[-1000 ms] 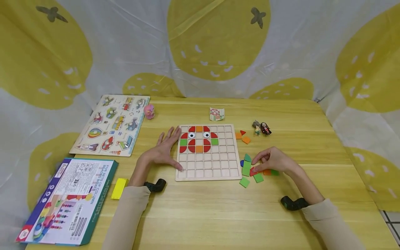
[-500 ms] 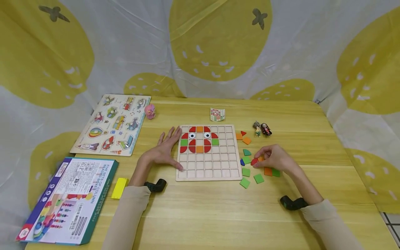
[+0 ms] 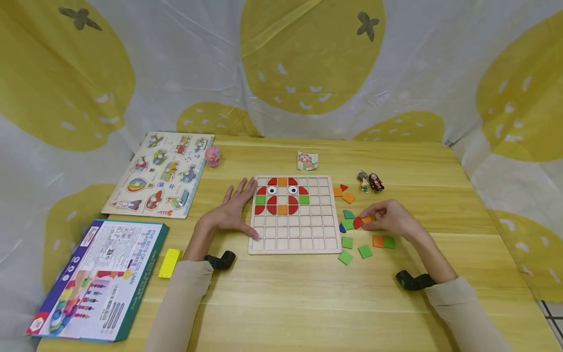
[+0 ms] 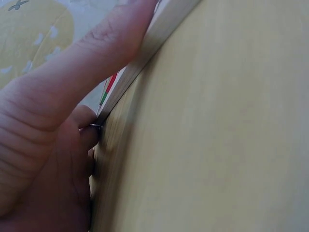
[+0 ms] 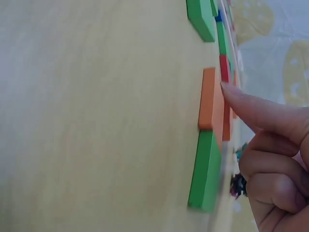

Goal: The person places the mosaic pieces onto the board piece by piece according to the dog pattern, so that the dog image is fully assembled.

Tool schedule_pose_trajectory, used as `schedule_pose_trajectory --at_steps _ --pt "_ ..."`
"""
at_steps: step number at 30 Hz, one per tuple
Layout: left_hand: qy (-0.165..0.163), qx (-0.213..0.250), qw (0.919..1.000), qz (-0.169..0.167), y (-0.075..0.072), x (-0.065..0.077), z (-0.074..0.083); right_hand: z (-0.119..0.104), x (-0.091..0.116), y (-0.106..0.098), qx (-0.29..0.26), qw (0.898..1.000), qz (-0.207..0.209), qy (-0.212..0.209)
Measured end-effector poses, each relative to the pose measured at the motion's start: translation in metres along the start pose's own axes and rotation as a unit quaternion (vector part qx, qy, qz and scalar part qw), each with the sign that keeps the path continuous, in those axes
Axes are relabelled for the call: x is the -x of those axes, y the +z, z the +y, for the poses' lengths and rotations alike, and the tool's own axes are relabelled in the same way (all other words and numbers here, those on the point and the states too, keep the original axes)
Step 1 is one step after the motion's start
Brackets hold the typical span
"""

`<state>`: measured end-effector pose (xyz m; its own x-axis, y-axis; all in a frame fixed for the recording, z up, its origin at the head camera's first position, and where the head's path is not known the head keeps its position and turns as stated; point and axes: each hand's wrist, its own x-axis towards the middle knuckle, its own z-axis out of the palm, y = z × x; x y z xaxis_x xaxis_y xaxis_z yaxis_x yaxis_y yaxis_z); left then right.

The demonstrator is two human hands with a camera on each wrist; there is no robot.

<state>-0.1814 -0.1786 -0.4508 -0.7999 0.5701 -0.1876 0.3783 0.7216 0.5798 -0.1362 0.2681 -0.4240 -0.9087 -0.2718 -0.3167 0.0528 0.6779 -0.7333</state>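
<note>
My left hand (image 3: 228,213) is spread along the left side of the wooden grid board (image 3: 305,233). Its thumb (image 4: 96,60) rests over the board's edge in the left wrist view. Red, orange and green tiles and two eye tiles fill part of the board's upper left. Right of the board, my right hand (image 3: 389,218) has thumb and forefinger at a red quarter-circle tile (image 3: 358,223), apparently pinching it; the forefinger's contact is hidden in the right wrist view. Beside it lie an orange tile (image 3: 367,220), a green tile (image 3: 347,224) and a blue tile (image 3: 342,228).
Loose green tiles (image 3: 365,252) and orange tiles (image 3: 348,198) lie right of the board. A pattern card (image 3: 307,161) and two small figurines (image 3: 376,182) sit farther back. At left are a picture puzzle (image 3: 160,176), a pink toy (image 3: 213,156), a yellow block (image 3: 169,263) and a box (image 3: 98,281).
My right hand has moved away from me along the tiles, and the red tile has shifted with it. The green tiles it covered now lie apart. My left hand stays on the board.
</note>
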Motion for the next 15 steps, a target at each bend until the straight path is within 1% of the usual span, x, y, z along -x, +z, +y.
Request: schedule_pose_trajectory --at_steps 2,8,15 --pt "0.001 -0.002 1.0 0.0 0.0 -0.001 0.0 -0.002 -0.001 0.002 -0.004 1.0 -0.001 0.001" --pt "-0.003 -0.004 1.0 -0.006 -0.001 -0.001 0.001 -0.007 -0.001 0.009 -0.014 1.0 0.0 0.023" --pt "-0.001 -0.003 1.0 -0.005 0.0 0.0 -0.001 -0.005 0.003 0.011 -0.021 1.0 0.005 0.017"
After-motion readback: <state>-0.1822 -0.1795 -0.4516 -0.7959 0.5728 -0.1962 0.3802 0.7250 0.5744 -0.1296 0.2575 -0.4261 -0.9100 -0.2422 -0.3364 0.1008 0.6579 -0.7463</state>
